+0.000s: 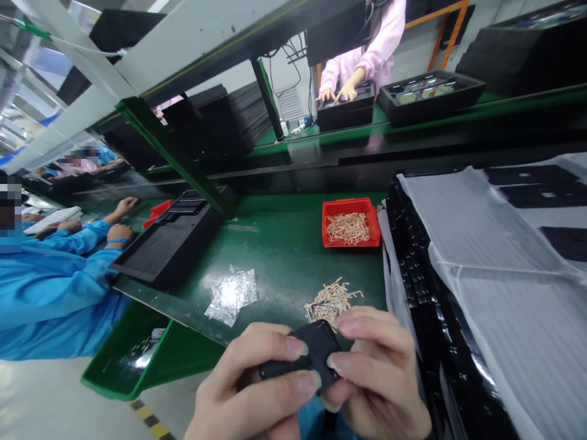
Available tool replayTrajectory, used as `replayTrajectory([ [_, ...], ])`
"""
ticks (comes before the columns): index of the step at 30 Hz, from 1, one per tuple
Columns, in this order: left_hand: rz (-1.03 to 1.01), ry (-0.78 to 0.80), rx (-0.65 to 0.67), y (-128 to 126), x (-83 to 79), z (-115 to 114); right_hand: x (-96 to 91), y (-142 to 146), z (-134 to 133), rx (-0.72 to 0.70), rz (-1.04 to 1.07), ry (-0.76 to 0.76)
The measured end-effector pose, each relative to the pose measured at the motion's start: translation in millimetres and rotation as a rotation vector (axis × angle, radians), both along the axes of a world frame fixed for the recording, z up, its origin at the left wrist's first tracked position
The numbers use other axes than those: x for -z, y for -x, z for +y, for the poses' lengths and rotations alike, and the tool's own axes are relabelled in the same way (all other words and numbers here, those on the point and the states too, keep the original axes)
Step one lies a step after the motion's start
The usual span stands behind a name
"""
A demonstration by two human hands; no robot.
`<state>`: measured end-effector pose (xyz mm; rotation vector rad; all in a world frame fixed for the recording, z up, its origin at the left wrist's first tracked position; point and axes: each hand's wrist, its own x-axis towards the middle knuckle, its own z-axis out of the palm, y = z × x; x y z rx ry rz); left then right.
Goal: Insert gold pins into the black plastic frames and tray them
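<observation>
My left hand point(247, 391) and my right hand point(376, 373) both pinch a small black rectangular plastic part point(316, 349) from either side, just above the near edge of the green workbench point(284, 269). Its underside and some of its edges are hidden by my fingers. Right behind the part lies a loose pile of thin tan strips point(330, 302). A crumpled clear plastic bag point(232, 294) rests on the bench left of my hands. A red plastic tray point(351, 223) filled with similar strips stands further back.
A black foam tray point(169, 241) sits on the bench's left side, beside a co-worker in a blue smock point(55, 287). To the right rises a black stack under white sheeting point(481, 293). Across the line, a person in pink point(362, 55) handles a black tray.
</observation>
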<state>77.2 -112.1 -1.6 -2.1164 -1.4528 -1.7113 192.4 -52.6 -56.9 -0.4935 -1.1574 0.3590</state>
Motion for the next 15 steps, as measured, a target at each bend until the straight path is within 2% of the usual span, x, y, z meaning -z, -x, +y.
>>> replayTrajectory([
  [5,0.040,0.060,0.037,-1,-3.0,-2,1.9,0,-3,0.118,-0.074,0.049],
  [11,-0.047,0.220,0.109,-5,4.3,-1,9.0,-7,-2,0.096,-0.111,0.064],
  [15,-0.179,0.344,0.064,-16,10.7,2,9.3,-7,-3,0.080,-0.100,0.159],
])
